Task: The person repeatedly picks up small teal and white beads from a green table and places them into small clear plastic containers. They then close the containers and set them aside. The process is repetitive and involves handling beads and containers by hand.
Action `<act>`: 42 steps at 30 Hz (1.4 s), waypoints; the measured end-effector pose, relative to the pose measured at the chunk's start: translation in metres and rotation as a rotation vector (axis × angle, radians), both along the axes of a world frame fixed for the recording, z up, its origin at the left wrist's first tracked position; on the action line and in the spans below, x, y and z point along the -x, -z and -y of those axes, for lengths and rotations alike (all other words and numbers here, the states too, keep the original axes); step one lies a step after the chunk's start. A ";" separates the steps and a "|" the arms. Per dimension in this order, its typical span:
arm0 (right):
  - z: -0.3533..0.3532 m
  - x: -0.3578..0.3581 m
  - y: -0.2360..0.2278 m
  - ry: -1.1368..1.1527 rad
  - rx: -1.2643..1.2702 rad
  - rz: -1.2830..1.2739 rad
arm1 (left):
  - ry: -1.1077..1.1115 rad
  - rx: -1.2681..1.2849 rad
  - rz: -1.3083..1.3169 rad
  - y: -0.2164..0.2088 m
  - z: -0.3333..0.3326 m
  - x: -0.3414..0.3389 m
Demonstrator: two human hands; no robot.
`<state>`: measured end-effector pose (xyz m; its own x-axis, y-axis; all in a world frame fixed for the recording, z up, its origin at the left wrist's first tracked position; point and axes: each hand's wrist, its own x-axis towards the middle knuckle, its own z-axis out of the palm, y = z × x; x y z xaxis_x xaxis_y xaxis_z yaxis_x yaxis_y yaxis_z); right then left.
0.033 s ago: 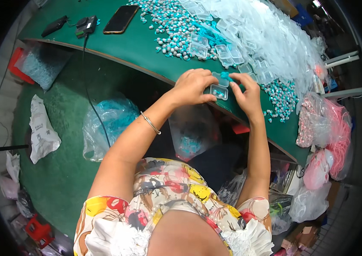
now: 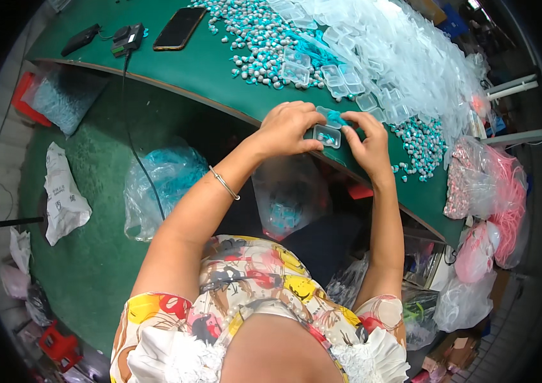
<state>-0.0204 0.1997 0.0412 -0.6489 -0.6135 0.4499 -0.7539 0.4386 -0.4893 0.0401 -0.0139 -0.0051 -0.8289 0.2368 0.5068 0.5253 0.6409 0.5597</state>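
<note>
Clear plastic box [image 2: 335, 144], open at the edge of the table [image 2: 233, 96], held by the left hand's [image 2: 289, 131] fingers: beads [image 2: 327, 138] in, not closed. The right hand [image 2: 371, 143], fingers narrow, touches blue strands [image 2: 333, 117], grip unclear; more boxes [image 2: 341, 78] lie beyond.

Even, fairly bright light covers the bench [image 2: 220, 78], and the heap of clear plastic [image 2: 405, 57] toward its far right corner glares almost white, detail washed out; deep shadow lies beneath the near edge, where a bag [image 2: 293, 185] looks hazy. The left hand [image 2: 289, 129] and right hand [image 2: 371, 145] show little motion blur. Fisheye distortion bows the bench edge, and the view's rim darkens to black
</note>
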 end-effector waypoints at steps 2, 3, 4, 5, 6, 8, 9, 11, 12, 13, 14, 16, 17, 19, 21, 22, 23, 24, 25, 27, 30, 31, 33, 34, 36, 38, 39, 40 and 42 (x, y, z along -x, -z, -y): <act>-0.002 -0.006 0.006 -0.005 -0.059 -0.047 | -0.011 0.009 0.010 0.000 0.001 -0.001; -0.002 -0.007 0.007 -0.015 -0.087 -0.085 | -0.011 0.008 0.006 0.000 0.001 0.000; -0.002 -0.009 0.008 -0.026 -0.114 -0.122 | -0.013 0.007 0.003 -0.001 0.001 0.000; -0.001 -0.010 0.009 -0.011 -0.139 -0.118 | -0.013 0.015 0.048 -0.003 0.000 0.000; -0.001 -0.011 0.009 -0.007 -0.151 -0.161 | -0.012 0.020 0.092 -0.006 -0.001 -0.001; -0.001 -0.013 0.008 0.002 -0.174 -0.246 | -0.005 0.027 0.143 -0.009 -0.002 0.000; -0.001 -0.015 0.007 0.004 -0.197 -0.263 | -0.005 0.028 0.150 -0.009 -0.002 0.000; 0.000 -0.017 0.004 0.010 -0.244 -0.297 | -0.008 0.026 0.115 -0.007 -0.001 0.001; 0.001 -0.018 0.001 -0.003 -0.261 -0.315 | -0.011 0.022 0.073 -0.005 -0.001 0.000; 0.002 -0.018 -0.002 -0.017 -0.279 -0.333 | -0.015 0.017 0.032 -0.004 -0.001 0.000; 0.003 -0.018 -0.004 -0.031 -0.296 -0.351 | -0.018 0.020 0.066 -0.003 -0.001 -0.001; 0.002 -0.013 -0.003 -0.021 -0.231 -0.282 | -0.018 0.023 0.129 -0.007 -0.001 -0.002; 0.003 -0.010 -0.003 -0.017 -0.199 -0.247 | -0.017 0.021 0.125 -0.007 0.000 -0.002; 0.007 0.000 0.005 0.067 -0.237 -0.221 | -0.014 0.021 0.119 -0.007 -0.001 -0.001; 0.010 0.010 0.014 0.126 -0.281 -0.215 | -0.013 0.015 0.048 -0.004 -0.002 0.000; 0.010 0.013 0.017 0.118 -0.264 -0.151 | -0.012 0.012 0.012 -0.003 -0.002 0.001; 0.008 0.017 0.019 0.111 -0.247 -0.087 | -0.003 0.011 0.009 -0.002 -0.002 0.002; 0.008 0.019 0.019 0.097 -0.232 -0.022 | 0.000 0.008 0.009 -0.002 -0.001 0.001; 0.008 0.018 0.018 0.090 -0.185 0.019 | 0.004 0.004 0.008 -0.002 -0.001 0.000; 0.005 0.015 0.014 0.080 -0.093 0.101 | -0.011 -0.065 0.080 -0.003 -0.002 -0.002; -0.001 0.012 0.020 0.062 0.000 -0.084 | -0.019 -0.115 0.122 -0.009 -0.003 -0.004; -0.003 0.009 0.020 0.044 0.026 -0.111 | -0.021 -0.121 0.125 -0.010 -0.003 -0.005; -0.006 0.002 0.020 0.006 0.077 -0.167 | -0.006 -0.083 0.103 -0.010 -0.003 -0.004; -0.006 -0.003 0.018 -0.028 0.077 -0.170 | 0.000 -0.063 0.092 -0.009 -0.002 -0.004; -0.008 -0.018 0.012 -0.094 0.078 -0.177 | 0.012 0.027 -0.010 -0.004 0.000 -0.004; -0.009 -0.031 0.016 -0.108 0.016 -0.176 | 0.003 0.073 -0.067 0.001 -0.001 -0.003; -0.007 -0.033 0.021 -0.066 0.037 -0.181 | -0.009 0.073 -0.073 0.001 -0.004 -0.002; -0.006 -0.034 0.026 -0.024 0.057 -0.187 | -0.021 0.074 -0.079 0.002 -0.006 -0.002; -0.006 -0.029 0.031 -0.027 0.078 -0.154 | -0.024 0.094 -0.104 0.000 -0.008 -0.003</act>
